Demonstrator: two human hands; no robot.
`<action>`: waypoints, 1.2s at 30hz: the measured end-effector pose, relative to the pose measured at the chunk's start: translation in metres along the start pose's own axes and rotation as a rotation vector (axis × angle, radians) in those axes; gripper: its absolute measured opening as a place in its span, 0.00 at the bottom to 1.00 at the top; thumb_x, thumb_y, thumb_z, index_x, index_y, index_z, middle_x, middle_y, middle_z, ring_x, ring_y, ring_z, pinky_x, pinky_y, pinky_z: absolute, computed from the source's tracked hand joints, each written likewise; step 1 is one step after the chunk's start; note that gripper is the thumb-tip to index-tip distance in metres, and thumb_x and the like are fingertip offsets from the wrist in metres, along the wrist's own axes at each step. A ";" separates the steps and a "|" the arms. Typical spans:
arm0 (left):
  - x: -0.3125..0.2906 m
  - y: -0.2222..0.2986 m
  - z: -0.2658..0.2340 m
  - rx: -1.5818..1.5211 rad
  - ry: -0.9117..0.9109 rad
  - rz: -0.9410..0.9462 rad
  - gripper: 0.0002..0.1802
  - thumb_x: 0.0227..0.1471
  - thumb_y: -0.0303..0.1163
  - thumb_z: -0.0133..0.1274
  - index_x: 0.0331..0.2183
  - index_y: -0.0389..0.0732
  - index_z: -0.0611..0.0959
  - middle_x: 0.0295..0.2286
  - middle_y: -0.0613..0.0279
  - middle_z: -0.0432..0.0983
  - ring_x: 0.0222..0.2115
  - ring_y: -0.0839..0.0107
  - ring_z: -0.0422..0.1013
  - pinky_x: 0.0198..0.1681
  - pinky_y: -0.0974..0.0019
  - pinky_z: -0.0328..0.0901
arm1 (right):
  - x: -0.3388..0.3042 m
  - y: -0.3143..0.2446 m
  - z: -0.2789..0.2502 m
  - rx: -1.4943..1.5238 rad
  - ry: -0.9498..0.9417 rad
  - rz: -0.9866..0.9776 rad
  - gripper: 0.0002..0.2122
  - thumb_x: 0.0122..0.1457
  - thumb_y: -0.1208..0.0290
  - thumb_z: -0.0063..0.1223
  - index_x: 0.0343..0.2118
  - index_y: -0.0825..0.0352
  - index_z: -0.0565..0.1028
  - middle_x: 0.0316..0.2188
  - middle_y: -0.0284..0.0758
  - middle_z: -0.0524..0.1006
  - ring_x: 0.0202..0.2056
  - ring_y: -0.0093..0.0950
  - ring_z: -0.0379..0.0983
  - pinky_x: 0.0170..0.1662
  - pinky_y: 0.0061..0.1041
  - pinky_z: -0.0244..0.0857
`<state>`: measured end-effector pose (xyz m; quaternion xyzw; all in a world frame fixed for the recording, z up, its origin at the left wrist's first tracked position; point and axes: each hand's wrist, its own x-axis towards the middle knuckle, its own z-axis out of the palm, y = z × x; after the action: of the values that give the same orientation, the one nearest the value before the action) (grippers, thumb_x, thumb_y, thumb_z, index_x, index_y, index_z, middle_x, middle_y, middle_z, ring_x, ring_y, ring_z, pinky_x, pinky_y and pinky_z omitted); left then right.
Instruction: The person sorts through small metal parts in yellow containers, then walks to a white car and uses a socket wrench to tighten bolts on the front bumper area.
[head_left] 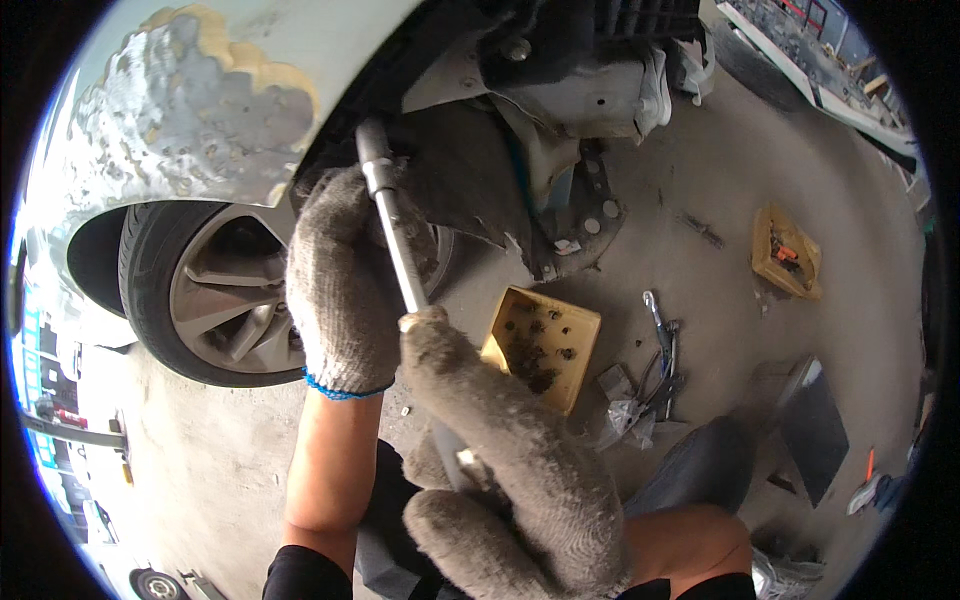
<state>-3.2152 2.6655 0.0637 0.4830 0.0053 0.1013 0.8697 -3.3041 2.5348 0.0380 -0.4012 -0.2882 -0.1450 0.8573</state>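
A socket wrench (403, 255) with a long bright shaft runs up from my right hand to the wheel-arch edge of a car's fender. My right hand (520, 450), in a dirty grey knit glove, is closed round its lower end, mostly hiding the handle. The socket end (372, 145) reaches into the dark gap under the fender (200, 110); what it meets is hidden. My left hand (345, 270), in a knit glove with a blue cuff, has its fingers curled around the shaft just below the socket. The fender shows bare, sanded metal and tan filler.
Behind my left hand is a wheel (235, 290). A dark torn liner (470, 180) hangs beside it. On the floor lie a yellow tray (590, 345) of small fasteners, hand tools (660, 350), another yellow container (765, 265) and a dark flat panel (812, 430).
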 end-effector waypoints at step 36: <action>0.017 -0.028 -0.028 0.892 0.154 0.555 0.18 0.50 0.27 0.53 0.45 0.38 0.78 0.37 0.53 0.76 0.41 0.53 0.71 0.45 0.55 0.67 | 0.032 -0.030 0.001 -0.688 -0.250 0.117 0.23 0.64 0.78 0.47 0.61 0.79 0.62 0.59 0.53 0.67 0.59 0.42 0.67 0.62 0.34 0.60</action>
<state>-3.1969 2.6783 0.0267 0.7804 -0.0162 0.3508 0.5173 -3.2934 2.5158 0.0758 -0.6962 -0.3018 -0.1338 0.6374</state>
